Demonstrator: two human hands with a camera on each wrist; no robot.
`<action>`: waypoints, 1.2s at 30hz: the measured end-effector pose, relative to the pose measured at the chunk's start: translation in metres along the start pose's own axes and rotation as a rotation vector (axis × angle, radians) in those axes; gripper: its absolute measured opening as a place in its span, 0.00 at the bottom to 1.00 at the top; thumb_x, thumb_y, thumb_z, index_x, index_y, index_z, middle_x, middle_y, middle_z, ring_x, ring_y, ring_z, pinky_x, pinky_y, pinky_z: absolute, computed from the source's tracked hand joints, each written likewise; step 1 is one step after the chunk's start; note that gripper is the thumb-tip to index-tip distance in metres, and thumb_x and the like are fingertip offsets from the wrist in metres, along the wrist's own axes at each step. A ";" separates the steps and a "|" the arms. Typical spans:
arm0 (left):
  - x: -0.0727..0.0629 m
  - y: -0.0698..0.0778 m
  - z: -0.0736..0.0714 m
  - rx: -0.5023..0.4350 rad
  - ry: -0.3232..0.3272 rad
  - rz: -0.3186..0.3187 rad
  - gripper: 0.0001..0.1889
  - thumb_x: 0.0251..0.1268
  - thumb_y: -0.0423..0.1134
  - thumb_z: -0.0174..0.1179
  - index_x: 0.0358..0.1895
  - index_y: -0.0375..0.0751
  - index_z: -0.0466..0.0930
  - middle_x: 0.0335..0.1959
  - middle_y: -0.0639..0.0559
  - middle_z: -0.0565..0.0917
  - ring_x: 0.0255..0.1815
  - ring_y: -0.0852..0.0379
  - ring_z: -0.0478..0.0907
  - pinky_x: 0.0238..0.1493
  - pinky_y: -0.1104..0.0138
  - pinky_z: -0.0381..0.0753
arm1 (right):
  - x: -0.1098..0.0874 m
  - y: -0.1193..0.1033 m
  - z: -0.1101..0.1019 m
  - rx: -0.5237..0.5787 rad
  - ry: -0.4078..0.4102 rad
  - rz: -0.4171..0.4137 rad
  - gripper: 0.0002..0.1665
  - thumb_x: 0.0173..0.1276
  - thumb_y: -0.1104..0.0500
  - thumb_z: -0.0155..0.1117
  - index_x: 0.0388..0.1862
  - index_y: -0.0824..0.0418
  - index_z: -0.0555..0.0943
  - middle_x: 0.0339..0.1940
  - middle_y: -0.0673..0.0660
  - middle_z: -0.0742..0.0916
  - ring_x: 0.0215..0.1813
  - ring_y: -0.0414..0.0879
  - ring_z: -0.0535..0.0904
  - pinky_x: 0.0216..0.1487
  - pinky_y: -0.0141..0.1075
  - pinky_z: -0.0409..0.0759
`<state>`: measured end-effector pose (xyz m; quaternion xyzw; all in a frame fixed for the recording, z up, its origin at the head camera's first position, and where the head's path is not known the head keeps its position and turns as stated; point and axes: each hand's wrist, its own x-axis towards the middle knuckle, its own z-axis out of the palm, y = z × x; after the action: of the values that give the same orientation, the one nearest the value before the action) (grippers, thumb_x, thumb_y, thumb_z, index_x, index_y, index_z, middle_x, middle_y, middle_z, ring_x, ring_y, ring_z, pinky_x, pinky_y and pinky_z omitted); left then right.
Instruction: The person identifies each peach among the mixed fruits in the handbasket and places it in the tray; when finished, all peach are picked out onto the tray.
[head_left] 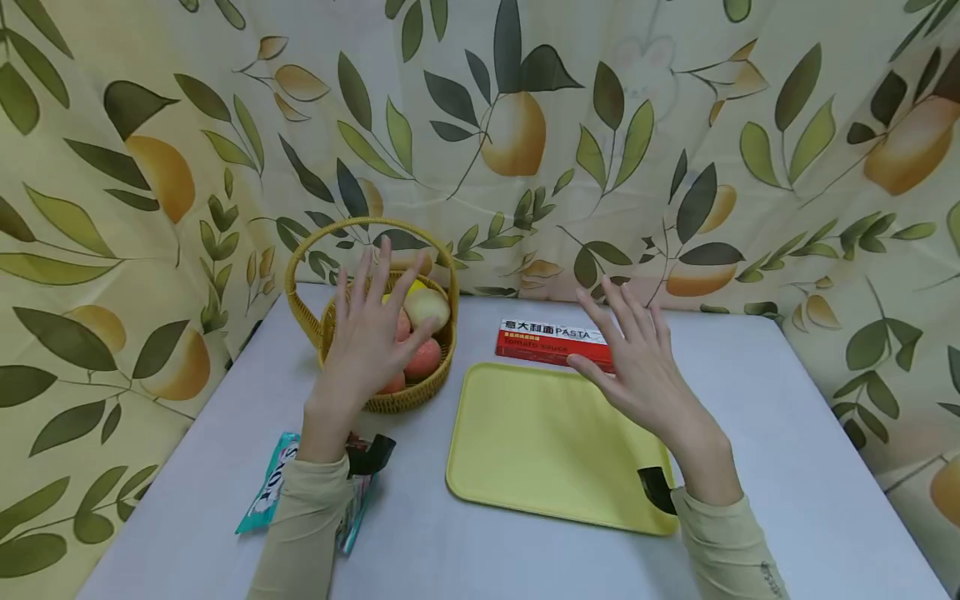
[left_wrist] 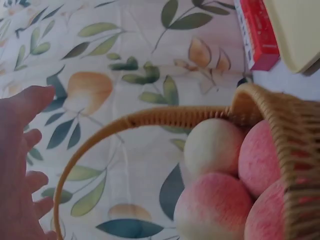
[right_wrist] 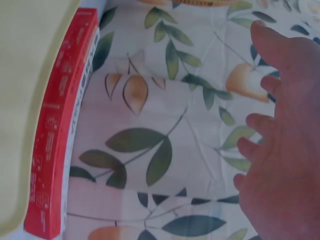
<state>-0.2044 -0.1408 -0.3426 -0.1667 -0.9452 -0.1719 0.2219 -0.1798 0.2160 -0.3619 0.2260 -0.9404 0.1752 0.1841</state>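
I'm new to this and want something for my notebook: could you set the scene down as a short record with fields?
Left hand: fingers spread, holding nothing
Right hand: fingers spread, holding nothing
Basket: wicker, handled, with round fruit inside
Tray: yellow, right of the basket
Box: red and white, marked PASTA, behind the tray
Packaging: turquoise, partly hidden by the left sleeve; count unclear

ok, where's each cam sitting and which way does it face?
Head: worn on the head, forward and down over wicker basket and yellow tray; left hand, right hand and both sleeves show.
Left wrist: worn there, facing peach-like fruit and leaf-print cloth; only left hand shows.
Right wrist: worn there, facing pasta box and leaf-print cloth; only right hand shows.
Both wrist views share: pasta box, yellow tray.
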 end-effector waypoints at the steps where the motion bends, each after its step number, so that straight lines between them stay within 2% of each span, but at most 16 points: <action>1: 0.000 -0.003 -0.003 -0.011 0.021 -0.001 0.41 0.73 0.65 0.54 0.84 0.68 0.46 0.87 0.52 0.32 0.88 0.42 0.32 0.83 0.36 0.31 | 0.001 -0.003 0.002 0.011 -0.004 -0.004 0.51 0.71 0.43 0.66 0.86 0.42 0.52 0.87 0.59 0.53 0.86 0.65 0.46 0.82 0.67 0.35; 8: -0.001 -0.025 -0.020 -0.067 0.130 -0.012 0.40 0.75 0.58 0.56 0.84 0.66 0.47 0.88 0.52 0.35 0.88 0.41 0.35 0.83 0.38 0.30 | 0.012 -0.023 0.020 0.057 -0.034 -0.044 0.49 0.72 0.43 0.66 0.85 0.40 0.53 0.88 0.55 0.52 0.87 0.61 0.46 0.83 0.66 0.39; 12: 0.001 -0.038 -0.023 -0.108 0.158 -0.035 0.41 0.76 0.56 0.56 0.84 0.65 0.44 0.87 0.53 0.33 0.88 0.44 0.33 0.83 0.38 0.30 | 0.017 -0.035 0.033 0.071 -0.069 -0.074 0.48 0.72 0.42 0.65 0.85 0.41 0.54 0.88 0.55 0.53 0.87 0.59 0.48 0.83 0.66 0.44; 15: -0.002 -0.053 -0.024 -0.156 0.149 -0.106 0.44 0.76 0.56 0.56 0.85 0.66 0.36 0.87 0.55 0.28 0.88 0.44 0.29 0.83 0.36 0.34 | 0.022 -0.044 0.043 0.088 -0.108 -0.095 0.47 0.73 0.41 0.64 0.85 0.41 0.54 0.87 0.57 0.54 0.87 0.59 0.50 0.83 0.65 0.46; 21: -0.017 -0.086 -0.028 -0.250 0.083 -0.304 0.50 0.76 0.61 0.53 0.82 0.66 0.20 0.84 0.54 0.19 0.87 0.39 0.27 0.81 0.33 0.42 | 0.036 -0.068 0.064 0.137 -0.170 -0.135 0.46 0.74 0.39 0.61 0.85 0.40 0.52 0.86 0.58 0.57 0.86 0.57 0.51 0.84 0.62 0.47; 26: -0.021 -0.089 -0.026 -0.305 0.030 -0.371 0.51 0.76 0.64 0.49 0.81 0.64 0.16 0.84 0.57 0.18 0.87 0.36 0.33 0.77 0.31 0.52 | 0.043 -0.084 0.077 0.144 -0.211 -0.176 0.45 0.76 0.37 0.58 0.85 0.42 0.53 0.86 0.59 0.59 0.86 0.60 0.54 0.85 0.61 0.49; 30: -0.020 -0.087 -0.026 -0.293 0.009 -0.375 0.49 0.77 0.64 0.47 0.82 0.60 0.18 0.85 0.55 0.23 0.87 0.36 0.35 0.76 0.30 0.54 | 0.053 -0.096 0.083 0.163 -0.241 -0.195 0.45 0.76 0.38 0.59 0.85 0.44 0.54 0.85 0.59 0.60 0.86 0.58 0.54 0.85 0.58 0.50; 36: -0.019 -0.087 -0.025 -0.276 -0.001 -0.363 0.47 0.79 0.59 0.49 0.84 0.57 0.23 0.87 0.51 0.29 0.87 0.37 0.37 0.76 0.30 0.54 | 0.076 -0.111 0.088 0.166 -0.216 -0.254 0.45 0.75 0.39 0.61 0.84 0.46 0.56 0.83 0.65 0.63 0.84 0.60 0.58 0.83 0.59 0.57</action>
<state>-0.2130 -0.2322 -0.3522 -0.0226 -0.9273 -0.3367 0.1621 -0.2123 0.0598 -0.3790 0.3747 -0.9010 0.2024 0.0834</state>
